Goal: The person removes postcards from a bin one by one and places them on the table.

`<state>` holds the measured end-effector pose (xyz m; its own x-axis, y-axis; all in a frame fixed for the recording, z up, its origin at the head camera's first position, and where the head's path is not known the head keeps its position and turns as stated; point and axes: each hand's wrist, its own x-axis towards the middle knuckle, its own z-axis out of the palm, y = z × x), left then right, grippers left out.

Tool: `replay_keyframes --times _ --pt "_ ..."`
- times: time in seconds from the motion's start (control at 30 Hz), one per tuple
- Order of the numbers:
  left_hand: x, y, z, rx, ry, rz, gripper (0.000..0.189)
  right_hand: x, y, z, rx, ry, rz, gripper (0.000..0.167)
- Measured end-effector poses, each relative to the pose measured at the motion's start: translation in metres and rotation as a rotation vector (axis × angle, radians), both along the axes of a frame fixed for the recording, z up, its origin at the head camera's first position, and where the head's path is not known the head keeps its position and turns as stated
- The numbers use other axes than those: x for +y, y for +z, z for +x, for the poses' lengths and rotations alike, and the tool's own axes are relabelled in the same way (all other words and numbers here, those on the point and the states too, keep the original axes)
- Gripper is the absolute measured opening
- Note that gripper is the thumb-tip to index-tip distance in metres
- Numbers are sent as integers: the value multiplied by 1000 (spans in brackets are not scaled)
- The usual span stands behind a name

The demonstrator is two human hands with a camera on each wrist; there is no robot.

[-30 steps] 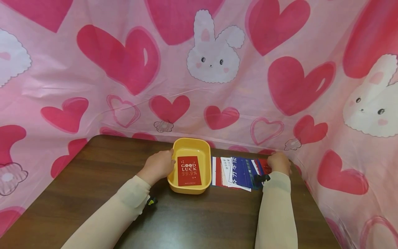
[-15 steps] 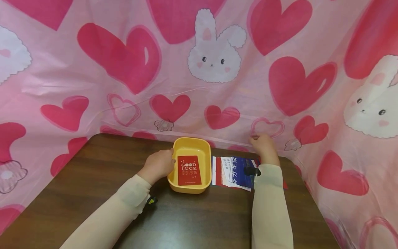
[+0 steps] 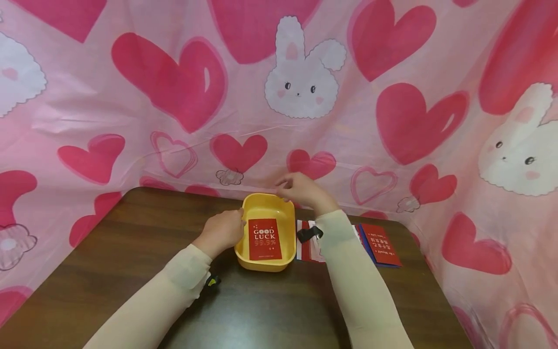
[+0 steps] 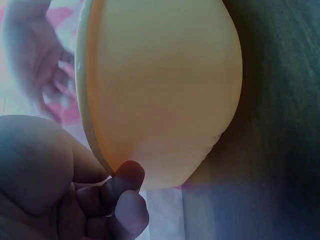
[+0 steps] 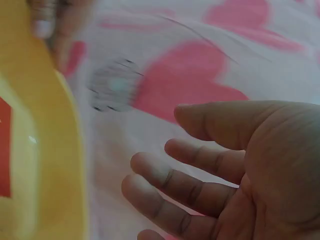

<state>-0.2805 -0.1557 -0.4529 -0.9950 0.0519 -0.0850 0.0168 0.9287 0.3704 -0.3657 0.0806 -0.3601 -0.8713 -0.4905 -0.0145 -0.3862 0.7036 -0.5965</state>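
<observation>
A yellow plastic basin [image 3: 288,242] stands on the table with a red "GOOD LUCK" card [image 3: 265,240] lying in it. My left hand [image 3: 220,232] pinches the basin's left rim; in the left wrist view its fingertips [image 4: 131,175] lie against the outer wall. Over the basin's back right corner hovers my right hand [image 3: 302,191]. Its palm holds nothing, and the fingers [image 5: 155,172] are loosely bent and spread in the right wrist view. Right of the basin lies a row of overlapping cards, partly hidden by the right forearm; a red card [image 3: 380,242] forms its right end.
The brown wooden table [image 3: 248,305] ends close behind the basin. A pink curtain [image 3: 244,116] with hearts and rabbits hangs along its back and sides. Each sleeve has a dark wrist strap.
My right hand has moved left from the right end of the card row to above the basin, uncovering the red card there. My left hand stays on the rim.
</observation>
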Motion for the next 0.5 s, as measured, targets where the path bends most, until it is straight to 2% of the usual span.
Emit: replay_keyframes --times 0.07,0.2,0.27,0.33,0.43,0.5 --pt "-1 0 0 7 -5 8 60 -20 -4 -5 -19 55 24 40" --pt "-2 0 2 8 -17 18 58 -50 -16 -10 -23 104 160 41" --pt "-2 1 3 -3 -19 27 59 -60 -24 -11 0 111 276 45" --pt "-2 1 4 -14 -22 42 60 -66 -33 -12 -15 95 366 52" --pt "-3 1 5 -20 -25 58 61 -71 -45 -14 -49 95 458 62" --pt "-4 2 5 -13 -26 58 60 -73 -50 -15 -98 88 479 67"
